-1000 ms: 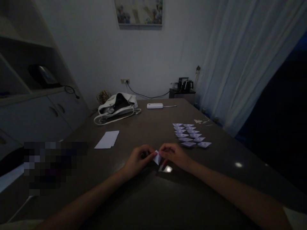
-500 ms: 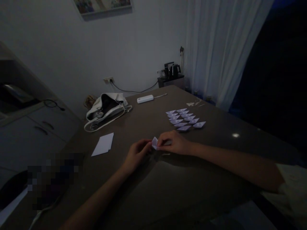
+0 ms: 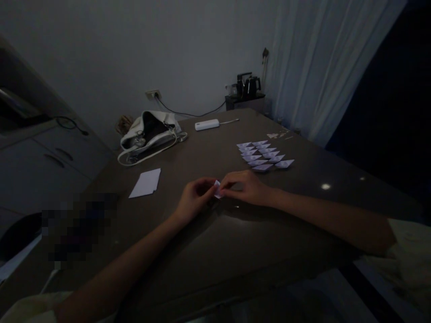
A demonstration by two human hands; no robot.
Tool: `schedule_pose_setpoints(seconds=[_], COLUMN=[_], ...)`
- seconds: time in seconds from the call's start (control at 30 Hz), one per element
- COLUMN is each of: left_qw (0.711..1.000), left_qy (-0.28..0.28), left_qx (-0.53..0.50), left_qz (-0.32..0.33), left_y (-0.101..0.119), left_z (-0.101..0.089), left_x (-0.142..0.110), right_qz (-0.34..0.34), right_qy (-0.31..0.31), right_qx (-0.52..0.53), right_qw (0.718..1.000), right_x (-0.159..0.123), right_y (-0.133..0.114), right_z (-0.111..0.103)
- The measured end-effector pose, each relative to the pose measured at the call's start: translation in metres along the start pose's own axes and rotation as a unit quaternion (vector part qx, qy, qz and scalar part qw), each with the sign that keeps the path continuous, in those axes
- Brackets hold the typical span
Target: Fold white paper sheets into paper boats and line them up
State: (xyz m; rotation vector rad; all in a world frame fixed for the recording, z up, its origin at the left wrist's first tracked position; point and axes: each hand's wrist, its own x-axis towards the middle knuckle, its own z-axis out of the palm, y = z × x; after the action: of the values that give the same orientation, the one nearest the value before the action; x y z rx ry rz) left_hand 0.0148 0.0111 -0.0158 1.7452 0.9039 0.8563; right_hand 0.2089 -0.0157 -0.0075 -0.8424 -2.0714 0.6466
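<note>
Between my two hands is a small piece of folded white paper [image 3: 217, 189], pinched from both sides just above the table. My left hand [image 3: 196, 196] grips its left edge between thumb and fingers. From the other side, my right hand [image 3: 247, 188] pinches the right edge, thumb below and index finger above. Fingertips hide part of the paper, so its exact shape is unclear. Beyond my right hand, several small folded paper boats [image 3: 264, 155] stand in close rows. To the left lies a stack of white paper sheets [image 3: 145, 183].
A white handbag [image 3: 151, 132] rests open at the back left of the brown table [image 3: 188, 278]. Behind the boats are paper scraps [image 3: 278, 134]. A white power bank [image 3: 206, 124] with a short cable lies near the far edge. Black kettles [image 3: 251, 86] stand beyond it.
The folded paper shows less of itself between my fingers, and both hands have shifted slightly closer around it. The whole view has tilted down a little, so the table things appear higher.
</note>
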Motion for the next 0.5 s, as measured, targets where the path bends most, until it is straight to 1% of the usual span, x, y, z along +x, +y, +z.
schedule_pose_setpoints(seconds=[0.07,0.13,0.2,0.27,0.33,0.4,0.5], left_qw=[1.0,0.999,0.999,0.999,0.998,0.998,0.997], left_qy=[0.016,0.025,0.029,0.034,0.037,0.034,0.01], left_qx=[0.001,0.002,-0.004,-0.016,-0.031,-0.049,-0.081], left_qz=[0.018,0.032,0.038,0.036,0.028,0.017,-0.01], left_y=[0.0008,0.0009,0.0001,-0.0013,-0.0026,-0.0029,-0.0009], left_z=[0.0012,0.0022,0.0029,0.0033,0.0035,0.0036,0.0035], left_x=[-0.0005,-0.0007,-0.0002,0.0008,0.0021,0.0028,0.0022], right_qz=[0.039,0.078,0.103,0.106,0.093,0.076,0.056], right_qy=[0.073,0.106,0.102,0.085,0.072,0.071,0.083], right_qx=[0.027,0.062,0.074,0.064,0.045,0.025,-0.006], right_qw=[0.996,0.989,0.987,0.989,0.992,0.994,0.995], right_x=[0.001,0.0018,0.0023,0.0026,0.0025,0.002,0.0007], right_y=[-0.0007,0.0001,0.0012,0.0016,0.0008,-0.0005,-0.0017], right_z=[0.0044,0.0081,0.0102,0.0108,0.0104,0.0098,0.0092])
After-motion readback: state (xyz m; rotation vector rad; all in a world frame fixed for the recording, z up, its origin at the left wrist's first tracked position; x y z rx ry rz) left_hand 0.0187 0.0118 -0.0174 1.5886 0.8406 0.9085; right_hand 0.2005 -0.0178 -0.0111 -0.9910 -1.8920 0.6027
